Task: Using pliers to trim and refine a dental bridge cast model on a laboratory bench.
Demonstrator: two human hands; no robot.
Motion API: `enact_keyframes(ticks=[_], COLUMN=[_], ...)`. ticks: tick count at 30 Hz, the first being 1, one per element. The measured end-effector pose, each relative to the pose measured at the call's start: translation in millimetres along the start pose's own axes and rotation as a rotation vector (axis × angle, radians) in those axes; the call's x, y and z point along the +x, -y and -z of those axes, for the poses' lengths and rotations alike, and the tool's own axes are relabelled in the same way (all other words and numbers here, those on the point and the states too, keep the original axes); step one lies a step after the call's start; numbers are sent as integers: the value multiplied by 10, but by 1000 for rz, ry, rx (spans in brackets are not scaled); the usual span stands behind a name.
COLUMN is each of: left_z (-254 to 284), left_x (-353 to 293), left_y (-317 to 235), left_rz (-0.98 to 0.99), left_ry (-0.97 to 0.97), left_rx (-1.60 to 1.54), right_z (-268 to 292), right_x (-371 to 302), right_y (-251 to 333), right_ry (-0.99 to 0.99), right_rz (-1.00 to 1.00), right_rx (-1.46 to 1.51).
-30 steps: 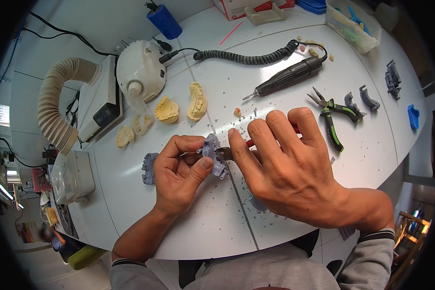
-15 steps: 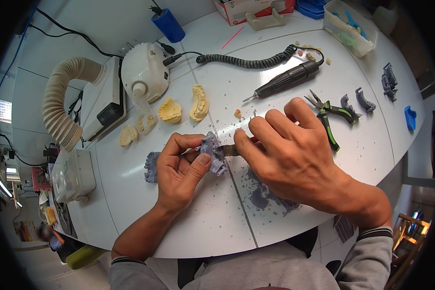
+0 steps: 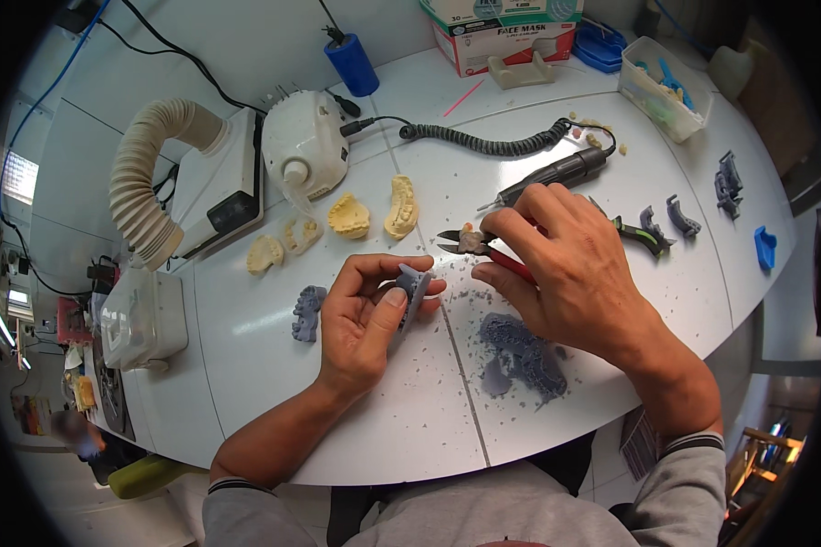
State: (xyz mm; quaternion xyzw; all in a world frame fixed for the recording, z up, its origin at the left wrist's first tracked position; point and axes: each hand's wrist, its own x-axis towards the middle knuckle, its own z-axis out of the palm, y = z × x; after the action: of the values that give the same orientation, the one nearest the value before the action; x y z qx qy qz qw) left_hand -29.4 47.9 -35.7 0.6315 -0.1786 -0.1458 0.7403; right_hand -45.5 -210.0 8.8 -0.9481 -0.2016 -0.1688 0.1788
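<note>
My left hand [image 3: 356, 333] pinches a small grey resin dental model [image 3: 414, 290] between thumb and fingers, tilted so its thin edge shows. In my right hand [image 3: 579, 273] is a pair of side cutters [image 3: 511, 263] with red handles. Their jaws are apart and point left, a little above and clear of the grey model. Below my right hand lies a pile of grey resin scraps [image 3: 524, 360], with crumbs scattered about. Another grey dental model [image 3: 308, 314] rests on the table left of my left hand.
Yellow plaster dental casts [image 3: 400, 208] stand beyond my left hand. Behind them are a white micromotor unit [image 3: 306, 146] and a ribbed hose [image 3: 137, 173]. A black handpiece [image 3: 556, 173] and green-black pliers [image 3: 643, 235] lie past my right hand. Grey pieces [image 3: 682, 217] sit farther right.
The side cutters have drawn away from the grey model, up and to the right, and their jaws now show apart. My left hand has turned the model. The whole view has shifted slightly.
</note>
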Motion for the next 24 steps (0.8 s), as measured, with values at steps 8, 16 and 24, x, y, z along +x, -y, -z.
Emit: enact_keyframes(ticks=[8,16,24], left_z=[39,13,11], left_x=[11,23,-41], left_y=[31,139,129], left_rz=[22,-207,-526], left_ry=[26,117,90], left_rx=[-11,-13,298], right_z=[-61,-37,-87], right_x=[14,-4,-33], right_y=[27,19,153], right_ry=[-19,8,23], right_rz=[67,165,151], right_rx=[187,324,688])
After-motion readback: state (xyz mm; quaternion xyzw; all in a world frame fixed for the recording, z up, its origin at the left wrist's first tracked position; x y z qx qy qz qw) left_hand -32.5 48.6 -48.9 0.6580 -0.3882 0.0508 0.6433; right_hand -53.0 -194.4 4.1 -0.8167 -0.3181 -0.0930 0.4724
